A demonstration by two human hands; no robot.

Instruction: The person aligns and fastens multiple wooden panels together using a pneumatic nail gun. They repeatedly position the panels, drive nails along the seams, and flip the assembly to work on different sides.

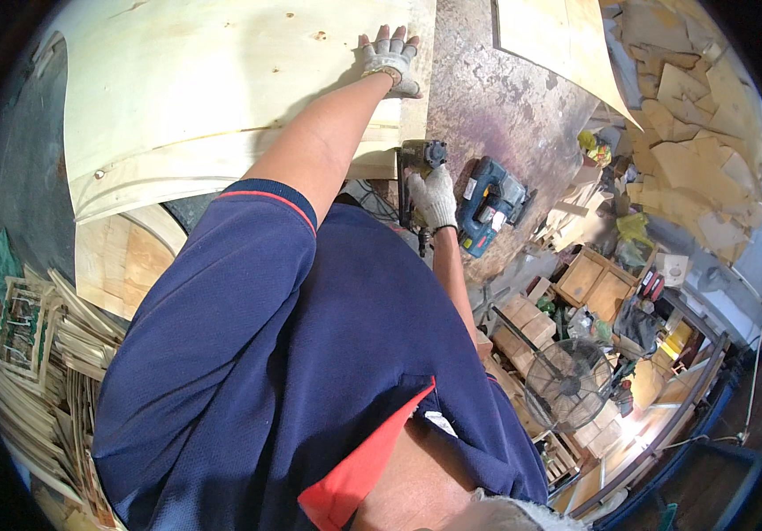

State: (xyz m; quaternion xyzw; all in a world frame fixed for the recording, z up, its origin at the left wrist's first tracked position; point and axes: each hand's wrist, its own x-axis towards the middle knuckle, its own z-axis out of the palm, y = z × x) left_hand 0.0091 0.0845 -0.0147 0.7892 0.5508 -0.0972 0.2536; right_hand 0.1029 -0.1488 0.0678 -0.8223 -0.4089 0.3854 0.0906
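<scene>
A large pale plywood sheet [195, 80] with a curved front edge lies over the worktable. My left hand [391, 60], in a white glove with bare fingertips, presses flat on its right part with the fingers spread. Wrapped round the body of a dark air nail gun [421, 154] is my right hand [435, 198], in a white knit glove. The nail gun is at the sheet's right front corner; whether its nose touches the wood is hidden. Just right of that hand, a blue and black jigsaw [490, 205] rests on the table.
The stained tabletop [509, 111] extends to the right, with another plywood piece [562, 40] at its far side. Wood offcuts [695, 159] are heaped at the right. A standing fan [568, 386] and wooden boxes [597, 283] are at lower right. Stacked wood strips [22, 416] fill the lower left.
</scene>
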